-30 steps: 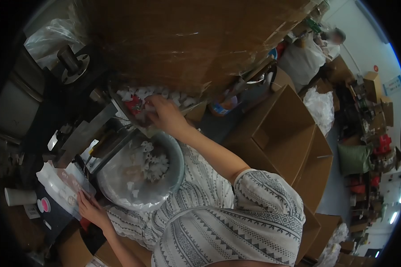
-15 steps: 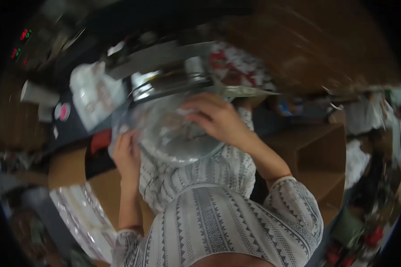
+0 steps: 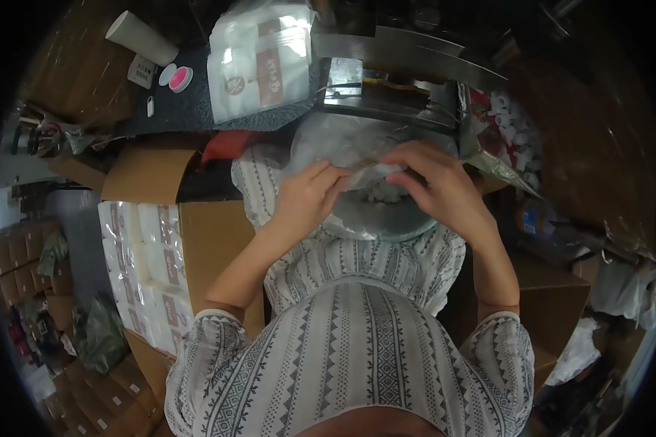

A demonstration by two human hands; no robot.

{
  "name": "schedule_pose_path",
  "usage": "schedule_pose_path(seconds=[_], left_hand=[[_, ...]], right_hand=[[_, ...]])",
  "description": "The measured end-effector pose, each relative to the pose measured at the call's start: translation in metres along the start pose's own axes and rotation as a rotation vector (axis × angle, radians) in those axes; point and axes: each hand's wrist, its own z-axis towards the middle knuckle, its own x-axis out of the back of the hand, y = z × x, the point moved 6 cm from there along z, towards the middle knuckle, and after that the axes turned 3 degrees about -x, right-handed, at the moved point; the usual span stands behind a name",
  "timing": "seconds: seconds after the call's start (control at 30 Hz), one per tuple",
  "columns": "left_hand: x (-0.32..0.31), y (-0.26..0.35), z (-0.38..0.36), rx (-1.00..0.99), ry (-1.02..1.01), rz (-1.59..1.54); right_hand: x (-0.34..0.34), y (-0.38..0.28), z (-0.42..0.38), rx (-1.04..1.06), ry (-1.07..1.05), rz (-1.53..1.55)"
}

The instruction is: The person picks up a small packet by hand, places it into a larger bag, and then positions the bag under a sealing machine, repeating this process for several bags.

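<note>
Between both hands stretches a clear plastic bag [image 3: 324,142], held by its edge. My left hand [image 3: 307,197] pinches one side of it, fingers pressed together. On the other side my right hand [image 3: 434,182] has thumb and forefinger closed at the bag's edge. Below them a round bowl [image 3: 393,222] lined with clear plastic rests at my lap, with small pale pieces in it that are too small to name. Just beyond the bowl is a metal machine [image 3: 386,95] with a shiny front.
A stack of white printed packs [image 3: 259,65] lies at the back left, near a white cup [image 3: 142,36] and a pink round tin [image 3: 178,79]. An open carton [image 3: 149,175] with wrapped packs stands left; another carton [image 3: 539,320] stands right. White-and-red pieces [image 3: 506,124] lie back right.
The view has turned and sharpened. My left hand has come from the bowl's left side to its front, closer to my right hand, and the plastic bag is now between them.
</note>
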Motion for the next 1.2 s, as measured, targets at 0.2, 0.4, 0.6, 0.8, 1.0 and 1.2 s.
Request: schedule_pose_path(seconds=[0.2,0.4,0.6,0.8,1.0,1.2], left_hand=[[-0.046,-0.016,0.025,0.284,-0.242,-0.523],[-0.073,-0.049,0.07,0.719,-0.198,-1.009],[-0.071,-0.044,0.071,0.833,-0.14,-1.195],[0.013,-0.116,0.052,0.247,0.297,0.193],[0.03,-0.089,0.007,0.071,0.258,0.578],[0.044,-0.051,0.004,0.192,0.333,0.284]], right_hand=[[0.017,0.044,0.004,-0.267,0.277,0.092],[0.06,0.04,-0.008,-0.15,0.402,-0.188],[0.088,0.108,-0.015,-0.69,0.265,-0.578],[0.086,0.152,-0.018,-0.584,0.105,-0.517],[0.092,0.092,-0.022,-0.635,0.354,-0.206],[0.032,0.03,0.017,-0.254,0.216,0.191]])
